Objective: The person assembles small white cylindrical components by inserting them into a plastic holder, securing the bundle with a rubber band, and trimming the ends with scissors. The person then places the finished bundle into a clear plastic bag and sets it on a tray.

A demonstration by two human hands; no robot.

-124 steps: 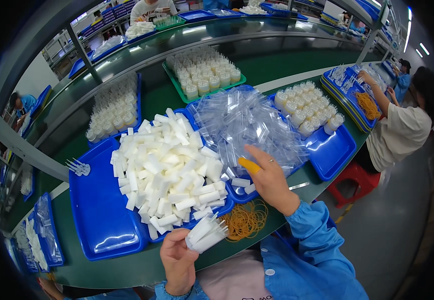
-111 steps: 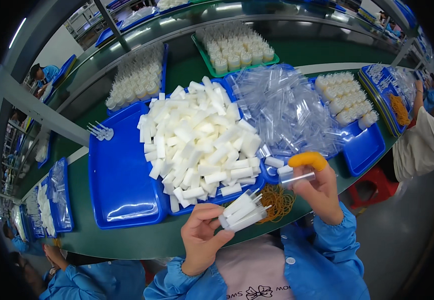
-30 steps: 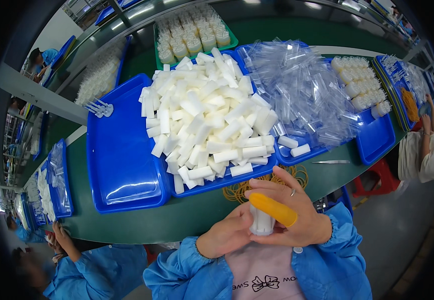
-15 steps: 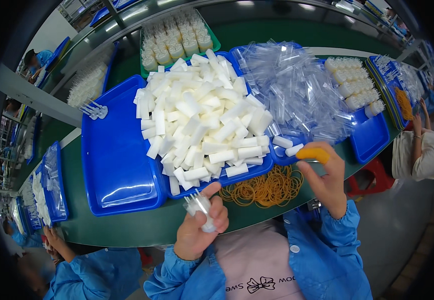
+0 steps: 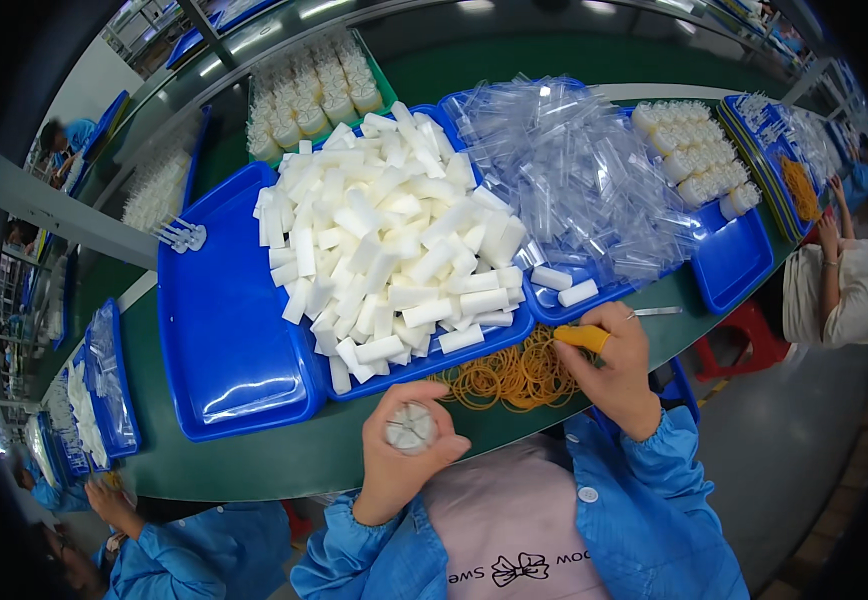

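My left hand point(image 5: 401, 450) is wrapped round a white round plastic piece point(image 5: 412, 428), whose segmented end faces up. It is held over the near edge of the green table, in front of the foam tray. At the right, my right hand point(image 5: 609, 365) wears a yellow finger cot point(image 5: 582, 337) on its index finger. Thumb and index finger are pinched together at the edge of a pile of tan rubber bands point(image 5: 509, 378). Whatever lies between those fingertips is too small to make out.
Beyond my hands stands a blue tray heaped with white foam cylinders point(image 5: 384, 235). Left of it is a blue tray point(image 5: 244, 340) with one white pronged part point(image 5: 183, 236). Clear plastic sleeves point(image 5: 569, 180) fill another tray. Co-workers point(image 5: 169, 545) sit at both sides.
My right hand has come down and left to the rubber bands, its fingers closing. My left hand has turned the white piece from prongs up to its segmented end up.
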